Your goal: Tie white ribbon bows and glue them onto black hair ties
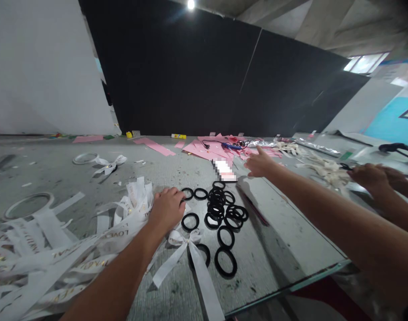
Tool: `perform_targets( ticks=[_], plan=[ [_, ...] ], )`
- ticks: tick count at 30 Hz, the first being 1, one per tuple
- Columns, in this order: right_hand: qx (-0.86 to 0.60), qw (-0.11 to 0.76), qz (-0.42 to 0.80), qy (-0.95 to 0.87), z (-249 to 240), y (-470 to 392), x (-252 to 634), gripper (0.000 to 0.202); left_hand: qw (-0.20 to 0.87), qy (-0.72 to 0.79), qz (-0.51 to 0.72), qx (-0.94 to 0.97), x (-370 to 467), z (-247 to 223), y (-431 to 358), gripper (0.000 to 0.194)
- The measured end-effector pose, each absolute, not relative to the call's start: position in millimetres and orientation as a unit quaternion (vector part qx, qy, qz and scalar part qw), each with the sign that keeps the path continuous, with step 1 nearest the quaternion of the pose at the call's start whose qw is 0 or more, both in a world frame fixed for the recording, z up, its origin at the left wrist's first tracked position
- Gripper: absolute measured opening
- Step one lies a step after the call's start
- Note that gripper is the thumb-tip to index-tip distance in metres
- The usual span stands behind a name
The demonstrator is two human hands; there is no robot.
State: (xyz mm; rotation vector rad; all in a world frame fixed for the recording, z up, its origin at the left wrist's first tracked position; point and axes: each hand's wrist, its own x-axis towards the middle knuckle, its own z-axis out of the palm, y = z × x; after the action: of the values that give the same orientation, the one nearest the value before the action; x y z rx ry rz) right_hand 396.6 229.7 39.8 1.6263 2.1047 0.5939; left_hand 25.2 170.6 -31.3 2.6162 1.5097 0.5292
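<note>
My left hand (168, 206) rests on the table between a pile of white printed ribbons (107, 236) and several black rings (216, 207), its fingers beside the nearest ring. Whether something is under its fingers is hidden. My right hand (259, 163) is raised over the table to the right of a phone-like slab (225, 170), index finger extended, nothing visible in it. Below my left hand lies a white ribbon bow (187, 239) with long tails, partly over a black ring.
Pink sheets (207, 149), a blue tool (231, 146) and a glue stick (179, 136) lie along the black panel (190, 71). Tape rolls (29, 205) are at left. Another person's hands (371, 178) are at right, near cream ribbons (324, 169). The glass table edge (291, 287) runs in front.
</note>
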Motion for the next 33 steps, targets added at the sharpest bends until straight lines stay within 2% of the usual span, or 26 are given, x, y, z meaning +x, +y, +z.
perform_targets(
  ticks=[3,6,12,15,27,33],
  plan=[
    [0.586,0.196,0.196,0.762,40,229,399,0.014,0.038,0.493,0.172,0.852,25,-31,170,0.019],
    [0.598,0.167,0.166,0.766,35,230,397,0.021,0.04,0.492,0.169,0.853,26,-30,170,0.018],
    [0.646,0.107,0.1,0.749,-1,239,381,0.051,0.039,0.493,0.17,0.853,25,-30,170,0.019],
    [0.654,0.103,0.072,0.746,-14,239,379,0.059,0.041,0.496,0.166,0.851,25,-30,170,0.02],
    [0.644,0.094,0.072,0.756,-14,212,386,0.056,0.049,0.495,0.161,0.852,26,-29,169,0.02],
    [0.665,0.096,0.072,0.737,-16,231,372,0.063,0.052,0.494,0.164,0.852,25,-30,169,0.02]
  ],
)
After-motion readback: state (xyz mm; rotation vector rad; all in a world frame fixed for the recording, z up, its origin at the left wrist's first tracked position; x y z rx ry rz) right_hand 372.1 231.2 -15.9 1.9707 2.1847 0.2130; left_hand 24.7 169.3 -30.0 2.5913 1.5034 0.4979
